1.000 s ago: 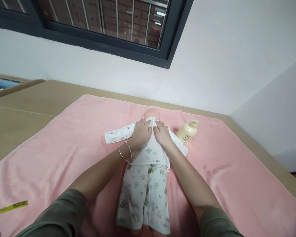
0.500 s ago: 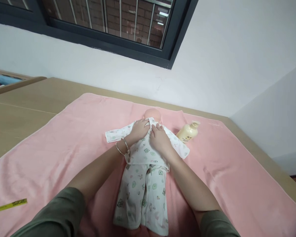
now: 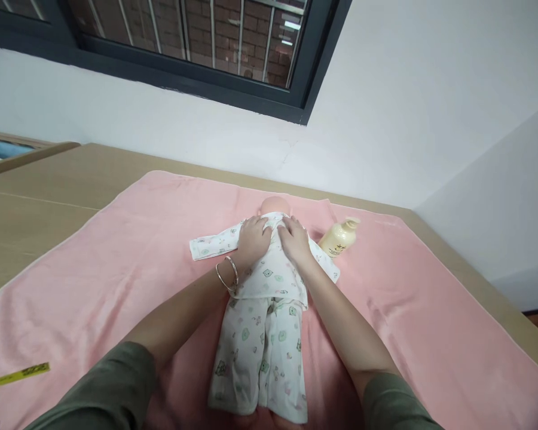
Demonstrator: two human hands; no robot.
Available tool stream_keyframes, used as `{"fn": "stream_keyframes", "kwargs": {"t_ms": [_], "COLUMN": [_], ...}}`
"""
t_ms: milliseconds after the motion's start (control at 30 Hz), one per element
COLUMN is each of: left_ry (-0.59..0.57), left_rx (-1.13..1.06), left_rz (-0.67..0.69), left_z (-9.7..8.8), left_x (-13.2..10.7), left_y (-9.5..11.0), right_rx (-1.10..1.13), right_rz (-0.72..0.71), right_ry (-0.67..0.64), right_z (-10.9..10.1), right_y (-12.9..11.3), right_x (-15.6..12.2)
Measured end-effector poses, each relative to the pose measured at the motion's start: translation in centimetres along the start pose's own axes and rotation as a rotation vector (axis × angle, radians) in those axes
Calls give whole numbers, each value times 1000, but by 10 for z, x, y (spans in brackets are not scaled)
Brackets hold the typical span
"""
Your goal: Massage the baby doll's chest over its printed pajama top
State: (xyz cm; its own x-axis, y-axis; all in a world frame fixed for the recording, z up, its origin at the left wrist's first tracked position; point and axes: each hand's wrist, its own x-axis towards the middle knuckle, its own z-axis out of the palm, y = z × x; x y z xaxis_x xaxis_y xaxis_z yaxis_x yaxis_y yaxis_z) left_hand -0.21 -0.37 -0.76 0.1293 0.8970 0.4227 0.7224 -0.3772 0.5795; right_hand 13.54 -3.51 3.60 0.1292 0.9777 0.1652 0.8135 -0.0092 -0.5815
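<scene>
A baby doll [image 3: 275, 206] lies on its back on a pink towel [image 3: 116, 269], dressed in a white printed top [image 3: 269, 278] and matching trousers [image 3: 260, 352]. My left hand [image 3: 252, 239], with two bangles at the wrist, rests on the doll's upper chest just below the neck. My right hand [image 3: 295, 240] lies beside it on the other side of the collar. The fingers of both hands press on the cloth near the neckline; their tips are partly hidden, so a pinch cannot be made out.
A cream pump bottle [image 3: 339, 238] lies on the towel right of the doll. A yellow measuring tape [image 3: 15, 376] lies at the near left. The towel covers a wooden table [image 3: 31, 203] against a white wall under a dark-framed window.
Both hands stay on the doll's chest by the collar. The right hand shifted slightly up toward the neck again after dipping lower half a second ago. The doll has not moved.
</scene>
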Motion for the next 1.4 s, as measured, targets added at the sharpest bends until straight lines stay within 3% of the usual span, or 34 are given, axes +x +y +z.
{"fn": "stream_keyframes", "kwargs": {"t_ms": [167,333,500,667,833,1033,1167,1300,1400], "left_ry": [72,65,19,29,4,12,-5,-98,-127], "left_rx": [-23,-12,-26,-17,-24,-32,-31,-10,-114], "left_rz": [9,-11,-23,-24,-18,-17,3,-11,-57], "left_z": [2,0,-2,-3,-4,-4,-6,-11,-18], "left_x": [-3,-4,-3,-3,-4,-4,-1,-5,-11], "left_y": [-1,1,1,2,3,3,3,13,33], "right_rx": [45,-52,-38,-99,-50,-63,-9,46,27], "right_rz": [-149,-201,-220,-185,-204,-188,-200,-209,-158], "right_ry": [154,-28,80,-55,58,-60,11,142,115], "right_z": [-6,1,-4,-1,0,0,-37,-100,-149], "right_y": [-3,-4,-8,-8,-6,-10,-20,-22,-10], "right_x": [-6,-9,-12,-11,-12,-13,-17,-32,-45]}}
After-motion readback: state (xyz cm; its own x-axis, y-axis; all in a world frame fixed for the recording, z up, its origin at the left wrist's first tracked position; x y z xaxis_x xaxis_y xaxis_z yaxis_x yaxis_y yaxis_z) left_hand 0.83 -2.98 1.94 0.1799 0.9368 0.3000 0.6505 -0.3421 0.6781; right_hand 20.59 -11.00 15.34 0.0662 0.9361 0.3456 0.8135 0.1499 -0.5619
